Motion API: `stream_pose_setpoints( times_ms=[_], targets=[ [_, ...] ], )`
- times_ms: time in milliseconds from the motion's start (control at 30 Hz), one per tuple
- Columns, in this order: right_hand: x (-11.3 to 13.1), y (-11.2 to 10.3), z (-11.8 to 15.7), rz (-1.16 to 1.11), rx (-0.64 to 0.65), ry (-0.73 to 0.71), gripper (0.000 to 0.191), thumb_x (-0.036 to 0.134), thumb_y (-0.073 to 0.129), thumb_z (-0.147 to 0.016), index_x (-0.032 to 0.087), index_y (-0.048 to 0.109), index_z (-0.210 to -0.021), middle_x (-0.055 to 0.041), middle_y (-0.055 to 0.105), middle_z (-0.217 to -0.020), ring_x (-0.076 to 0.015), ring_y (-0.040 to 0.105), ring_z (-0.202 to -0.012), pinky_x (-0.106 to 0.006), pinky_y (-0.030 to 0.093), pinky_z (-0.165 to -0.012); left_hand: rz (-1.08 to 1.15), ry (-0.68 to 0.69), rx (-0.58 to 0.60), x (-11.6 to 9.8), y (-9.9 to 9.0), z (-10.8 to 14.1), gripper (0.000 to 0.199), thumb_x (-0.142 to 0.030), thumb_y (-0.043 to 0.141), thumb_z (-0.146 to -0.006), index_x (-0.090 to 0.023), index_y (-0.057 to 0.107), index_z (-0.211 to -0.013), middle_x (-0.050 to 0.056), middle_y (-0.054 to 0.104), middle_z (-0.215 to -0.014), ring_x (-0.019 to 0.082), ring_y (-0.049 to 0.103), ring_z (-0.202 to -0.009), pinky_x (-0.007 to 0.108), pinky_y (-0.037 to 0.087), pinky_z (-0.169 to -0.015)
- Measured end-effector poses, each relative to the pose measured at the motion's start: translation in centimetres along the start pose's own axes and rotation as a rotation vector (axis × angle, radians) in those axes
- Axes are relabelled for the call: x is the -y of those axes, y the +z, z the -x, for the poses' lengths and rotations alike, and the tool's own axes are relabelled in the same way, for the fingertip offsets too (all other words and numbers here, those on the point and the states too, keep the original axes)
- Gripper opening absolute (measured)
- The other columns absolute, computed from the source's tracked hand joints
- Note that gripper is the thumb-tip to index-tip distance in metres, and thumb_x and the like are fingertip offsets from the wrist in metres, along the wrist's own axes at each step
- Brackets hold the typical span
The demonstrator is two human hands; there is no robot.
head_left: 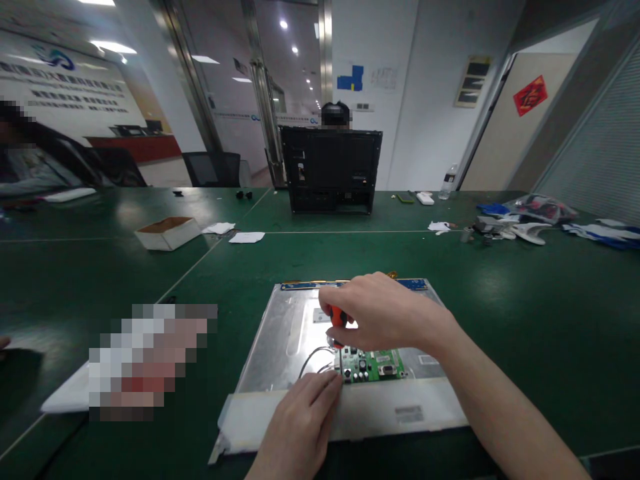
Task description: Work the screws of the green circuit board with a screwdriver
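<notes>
My right hand (383, 310) is closed around the red and black handle of a screwdriver (339, 317), held roughly upright. Its lower end is over the upper left of a green circuit board (373, 365); whether the tip touches a screw cannot be seen. My left hand (305, 420) has its fingers together, gripping at the board's lower left corner. Dark wires (313, 357) run from the board's left side. Beneath it lies a flat metal display panel (273, 343), with a pale strip along its near edge and a blue circuit strip at its far edge.
A black monitor housing (333, 173) stands across the green table (240, 267), a person behind it. An open box (169, 233) and papers lie left, a blurred-out item (150, 363) nearer. Far right are a bottle (449, 181), loose parts and a plastic bag (543, 208).
</notes>
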State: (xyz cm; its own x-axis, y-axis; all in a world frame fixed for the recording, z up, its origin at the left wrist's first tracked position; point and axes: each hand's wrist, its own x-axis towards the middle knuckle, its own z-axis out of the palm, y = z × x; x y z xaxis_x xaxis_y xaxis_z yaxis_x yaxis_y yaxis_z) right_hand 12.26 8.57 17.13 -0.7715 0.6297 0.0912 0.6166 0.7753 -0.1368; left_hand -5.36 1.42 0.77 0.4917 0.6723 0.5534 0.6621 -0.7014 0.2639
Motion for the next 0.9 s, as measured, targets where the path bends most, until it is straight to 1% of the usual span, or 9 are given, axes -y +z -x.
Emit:
stream_pose_setpoints(
  times_ms=[267,400,467,533,633,700,767,900],
  targets=[
    [0.1,-0.2,0.2,0.002,-0.005,0.002,0.012,0.026,0.057,-0.081,0.019,0.052,-0.09,0.0006,0.066,-0.077,-0.012,0.054,-0.062,-0.024,0.024,-0.05,-0.027,0.016,-0.03,0.0,0.0,-0.1,0.028,-0.013,0.037,-0.091,-0.015,0.058,-0.11,0.011,0.07,-0.098,0.022,0.068,-0.084,0.034,0.059,-0.07],
    [0.1,-0.1,0.1,0.003,-0.008,0.001,0.013,0.027,0.058,-0.081,0.019,0.053,-0.09,0.0006,0.066,-0.078,-0.0124,0.054,-0.063,-0.024,0.024,-0.05,0.004,0.007,-0.036,0.0,0.0,0.0,0.028,-0.011,0.039,-0.089,-0.017,0.057,-0.11,0.009,0.07,-0.097,0.021,0.068,-0.084,0.032,0.058,-0.071],
    [0.1,-0.1,0.2,0.012,-0.015,0.006,0.013,0.028,0.058,-0.081,0.019,0.053,-0.09,0.0007,0.066,-0.078,-0.0127,0.054,-0.063,-0.025,0.024,-0.05,0.031,-0.02,-0.029,-0.1,-0.1,0.0,0.028,-0.011,0.039,-0.089,-0.018,0.057,-0.109,0.008,0.07,-0.096,0.021,0.067,-0.084,0.032,0.057,-0.071],
    [0.1,-0.1,0.2,0.021,-0.017,0.017,0.013,0.027,0.058,-0.081,0.02,0.053,-0.09,0.0007,0.066,-0.077,-0.0128,0.053,-0.062,-0.025,0.023,-0.049,0.06,-0.078,-0.028,-0.2,-0.2,-0.1,0.024,-0.011,0.04,-0.088,-0.019,0.057,-0.103,0.007,0.069,-0.092,0.02,0.067,-0.081,0.03,0.056,-0.069],
    [0.2,-0.3,0.2,0.026,-0.003,0.03,0.013,0.027,0.059,-0.081,0.02,0.053,-0.09,0.0005,0.066,-0.078,-0.0124,0.053,-0.062,-0.025,0.023,-0.049,0.077,-0.171,-0.032,-0.2,-0.2,0.0,0.018,-0.012,0.04,-0.089,-0.02,0.055,-0.087,0.004,0.066,-0.079,0.018,0.065,-0.07,0.026,0.052,-0.06],
    [0.1,-0.3,0.2,0.026,0.007,0.031,0.013,0.027,0.059,-0.081,0.02,0.052,-0.09,0.0004,0.066,-0.078,-0.0122,0.053,-0.062,-0.025,0.023,-0.049,0.078,-0.193,-0.025,-0.1,-0.2,0.2,0.018,-0.013,0.039,-0.089,-0.02,0.054,-0.082,0.003,0.064,-0.074,0.017,0.064,-0.064,0.024,0.05,-0.057],
    [0.1,-0.3,0.2,0.028,0.004,0.025,0.013,0.028,0.059,-0.082,0.02,0.052,-0.09,0.0007,0.066,-0.078,-0.0123,0.053,-0.062,-0.025,0.023,-0.049,0.083,-0.183,-0.011,0.1,-0.1,0.5,0.018,-0.012,0.039,-0.089,-0.021,0.054,-0.083,0.002,0.065,-0.072,0.016,0.064,-0.063,0.023,0.049,-0.056],
    [0.1,-0.2,0.3,0.031,-0.018,0.015,0.013,0.028,0.058,-0.082,0.02,0.052,-0.09,0.0009,0.066,-0.077,-0.0121,0.052,-0.061,-0.025,0.022,-0.049,0.079,-0.159,-0.004,0.4,0.0,1.0,0.026,-0.007,0.039,-0.084,-0.022,0.058,-0.093,0.003,0.068,-0.079,0.017,0.067,-0.069,0.024,0.052,-0.06]
  ],
)
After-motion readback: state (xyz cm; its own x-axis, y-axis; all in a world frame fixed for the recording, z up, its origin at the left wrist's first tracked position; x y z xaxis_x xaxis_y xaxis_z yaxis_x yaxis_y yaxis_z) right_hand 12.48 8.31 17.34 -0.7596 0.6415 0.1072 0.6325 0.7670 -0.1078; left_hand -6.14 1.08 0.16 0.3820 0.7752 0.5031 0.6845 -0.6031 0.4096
